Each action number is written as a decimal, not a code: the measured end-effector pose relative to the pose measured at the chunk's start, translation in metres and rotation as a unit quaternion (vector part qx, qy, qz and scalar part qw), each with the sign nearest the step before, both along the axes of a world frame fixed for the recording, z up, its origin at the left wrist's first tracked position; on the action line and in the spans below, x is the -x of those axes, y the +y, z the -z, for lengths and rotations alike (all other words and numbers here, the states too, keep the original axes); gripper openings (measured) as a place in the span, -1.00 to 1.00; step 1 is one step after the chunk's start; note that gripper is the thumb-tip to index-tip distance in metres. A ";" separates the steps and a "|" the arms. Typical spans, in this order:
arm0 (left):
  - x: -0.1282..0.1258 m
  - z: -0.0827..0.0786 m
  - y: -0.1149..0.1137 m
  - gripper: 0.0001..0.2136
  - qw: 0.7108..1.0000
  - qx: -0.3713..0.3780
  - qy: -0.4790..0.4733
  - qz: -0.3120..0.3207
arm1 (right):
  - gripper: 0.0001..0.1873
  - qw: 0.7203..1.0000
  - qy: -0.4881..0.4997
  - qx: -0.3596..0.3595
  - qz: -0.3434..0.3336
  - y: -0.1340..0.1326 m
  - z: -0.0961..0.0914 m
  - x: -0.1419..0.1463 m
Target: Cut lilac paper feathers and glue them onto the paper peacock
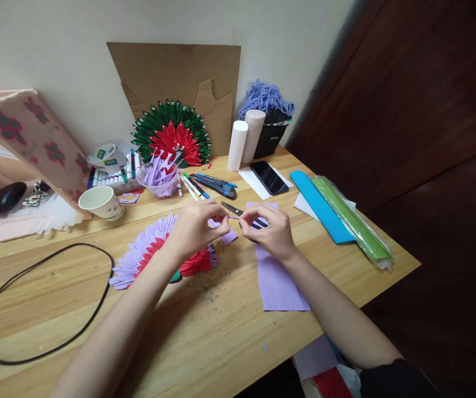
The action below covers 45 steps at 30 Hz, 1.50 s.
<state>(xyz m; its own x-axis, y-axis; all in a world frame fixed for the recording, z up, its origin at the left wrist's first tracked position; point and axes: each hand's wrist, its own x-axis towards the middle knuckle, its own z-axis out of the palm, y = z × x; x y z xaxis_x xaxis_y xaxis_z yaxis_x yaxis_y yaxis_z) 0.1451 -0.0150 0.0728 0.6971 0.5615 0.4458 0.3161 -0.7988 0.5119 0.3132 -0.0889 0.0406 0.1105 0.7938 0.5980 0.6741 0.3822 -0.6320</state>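
Observation:
My left hand (200, 225) and my right hand (268, 228) face each other above the table, fingertips pinched. Between them stretches a small strip of purple crepe paper (233, 217), held at both ends. Behind the fingers lie dark scissors (232, 208), partly hidden by my right hand. A purple crepe paper sheet (281, 284) lies beneath my right hand and forearm. To the left, partly covered by my left arm, is a fan-shaped paper flower (146, 249) with purple outer and red inner petals. A small purple paper piece (229, 236) rests between the hands.
Behind are a green-and-red paper fan (171, 130), a bowl of purple scraps (161, 177), a paper cup (102, 203), a box cutter (215, 185) and a phone (268, 177). Blue paper (323, 207) and a green paper roll (351, 221) lie right. A black cable (97, 309) loops left.

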 end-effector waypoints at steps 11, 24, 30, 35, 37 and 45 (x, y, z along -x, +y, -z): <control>-0.003 0.001 -0.003 -0.90 0.997 0.060 -0.012 0.056 | -0.94 1.000 -0.004 0.005 -0.020 0.001 0.001 0.003; -0.001 0.003 0.003 -0.87 0.988 0.139 -0.057 -0.026 | -0.97 0.999 0.042 -0.005 0.028 0.001 0.001 0.002; -0.007 0.010 0.003 -0.79 0.938 0.333 -0.092 -0.011 | -0.95 0.998 0.056 0.008 0.009 0.000 0.002 0.005; -0.007 0.010 0.004 -0.81 0.930 0.347 -0.118 -0.012 | -0.86 0.981 0.172 0.081 -0.025 0.004 0.007 0.005; -0.007 0.011 0.004 -0.82 0.934 0.337 -0.117 -0.010 | -0.84 0.965 0.228 0.123 -0.043 0.007 0.009 0.005; -0.008 0.010 0.003 -0.82 0.940 0.326 -0.096 -0.019 | -0.79 0.934 0.297 0.190 -0.065 0.012 0.009 0.006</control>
